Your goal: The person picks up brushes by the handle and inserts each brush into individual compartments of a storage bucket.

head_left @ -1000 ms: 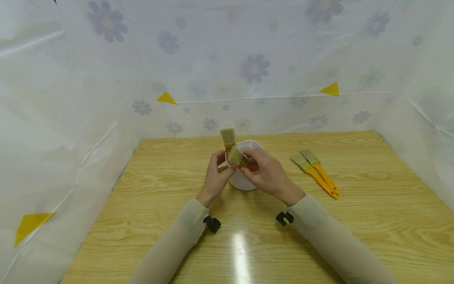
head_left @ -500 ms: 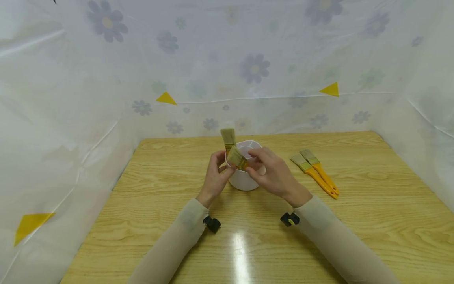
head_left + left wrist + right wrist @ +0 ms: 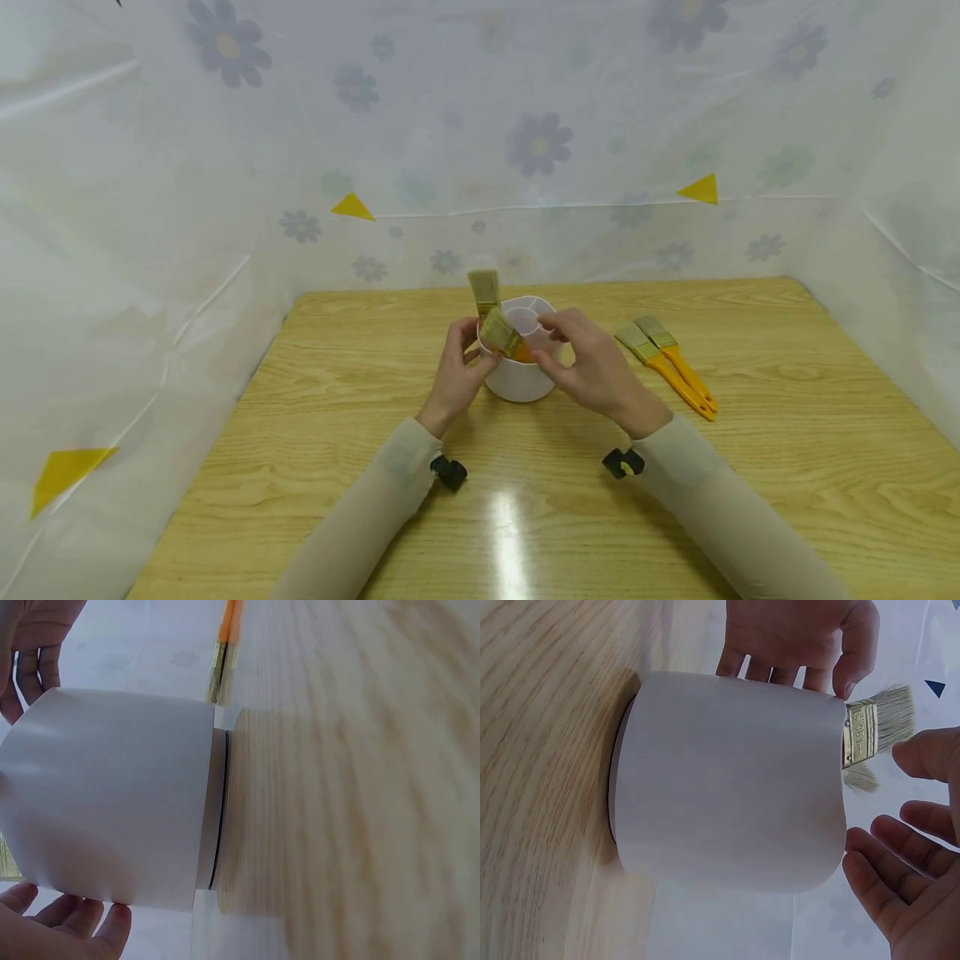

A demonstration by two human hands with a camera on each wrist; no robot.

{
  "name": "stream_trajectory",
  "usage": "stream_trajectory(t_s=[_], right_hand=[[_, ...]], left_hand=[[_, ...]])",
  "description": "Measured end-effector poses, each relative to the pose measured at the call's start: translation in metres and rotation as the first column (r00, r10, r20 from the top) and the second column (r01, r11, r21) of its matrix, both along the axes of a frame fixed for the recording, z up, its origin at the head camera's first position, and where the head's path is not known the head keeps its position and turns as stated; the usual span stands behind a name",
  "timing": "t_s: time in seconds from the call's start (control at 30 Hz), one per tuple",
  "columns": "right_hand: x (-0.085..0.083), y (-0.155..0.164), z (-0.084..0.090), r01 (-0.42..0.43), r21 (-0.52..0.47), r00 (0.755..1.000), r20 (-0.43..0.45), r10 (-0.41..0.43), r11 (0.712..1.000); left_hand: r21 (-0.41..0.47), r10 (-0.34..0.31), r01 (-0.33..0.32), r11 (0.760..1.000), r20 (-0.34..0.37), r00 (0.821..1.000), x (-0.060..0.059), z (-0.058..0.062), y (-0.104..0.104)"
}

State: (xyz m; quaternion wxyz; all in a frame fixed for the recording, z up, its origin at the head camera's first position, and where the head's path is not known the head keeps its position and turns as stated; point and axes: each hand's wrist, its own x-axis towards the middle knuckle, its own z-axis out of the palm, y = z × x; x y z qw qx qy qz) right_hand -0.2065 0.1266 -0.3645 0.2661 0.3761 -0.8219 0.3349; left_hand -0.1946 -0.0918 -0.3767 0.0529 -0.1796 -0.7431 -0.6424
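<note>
A white divided holder [image 3: 519, 385] stands upright on the table. Two flat paintbrushes stick out of its left part, bristles up: the rear paintbrush [image 3: 484, 288] is nearly upright, and the front paintbrush [image 3: 501, 332] leans left, its orange handle running down inside. My left hand [image 3: 459, 367] grips the holder's left side; its fingertips [image 3: 114, 924] press the wall in the left wrist view. Over the right rim hovers my right hand [image 3: 596, 371], fingers loosely bent and holding nothing. In the right wrist view its thumb [image 3: 928, 754] is near the front brush's bristles [image 3: 894, 716].
Right of the holder, two more paintbrushes lie side by side, a left paintbrush [image 3: 677, 386] and a right paintbrush [image 3: 693, 377], handles toward the near right. White flower-print sheeting [image 3: 450, 125] encloses the wooden table [image 3: 337, 392] at the back and sides.
My right hand has let go of the front paintbrush and drawn back to the right, leaving it leaning in the holder. My left hand keeps its place.
</note>
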Motion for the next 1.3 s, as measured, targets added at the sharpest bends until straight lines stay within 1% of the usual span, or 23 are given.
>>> stream_trajectory(t_s=[0.27, 0.5, 0.57, 0.73, 0.8, 1.03, 1.07, 1.1, 1.3], right_hand=[[-0.002, 0.007, 0.004, 0.016, -0.014, 1.000, -0.001, -0.016, 1.000], [-0.003, 0.012, 0.006, 0.028, -0.020, 0.999, -0.025, -0.029, 0.999], [-0.004, 0.013, 0.006, 0.027, -0.019, 0.999, -0.023, -0.028, 0.999], [-0.004, 0.015, 0.006, 0.035, -0.025, 0.999, -0.029, -0.035, 0.999], [-0.005, 0.017, 0.006, 0.045, -0.032, 0.998, -0.036, -0.046, 0.998], [-0.004, 0.024, 0.009, 0.078, -0.047, 0.996, -0.037, -0.080, 0.996], [-0.005, 0.025, 0.010, 0.077, -0.051, 0.996, -0.037, -0.079, 0.996], [-0.005, 0.025, 0.010, 0.075, -0.056, 0.996, -0.033, -0.077, 0.996], [-0.005, 0.031, 0.012, 0.091, -0.048, 0.996, -0.013, -0.092, 0.995]], left_hand=[[-0.048, -0.013, 0.014, 0.999, 0.016, 1.000, 0.003, 0.003, 0.000], [-0.077, -0.009, 0.012, 0.997, 0.041, 0.999, 0.002, 0.003, 0.000], [-0.079, -0.006, 0.009, 0.997, 0.043, 0.999, -0.002, -0.004, 0.000], [-0.082, 0.014, -0.011, 0.997, 0.040, 0.999, -0.015, -0.025, -0.002], [-0.083, 0.026, -0.023, 0.996, 0.032, 0.999, -0.017, -0.029, -0.002], [-0.067, 0.057, -0.055, 0.996, 0.024, 0.998, -0.016, -0.031, -0.001], [-0.063, 0.056, -0.055, 0.997, 0.021, 0.998, -0.016, -0.031, -0.001], [-0.062, 0.049, -0.048, 0.997, 0.028, 0.998, -0.014, -0.026, -0.001], [-0.057, 0.050, -0.048, 0.997, 0.033, 0.998, -0.014, -0.027, -0.002]])
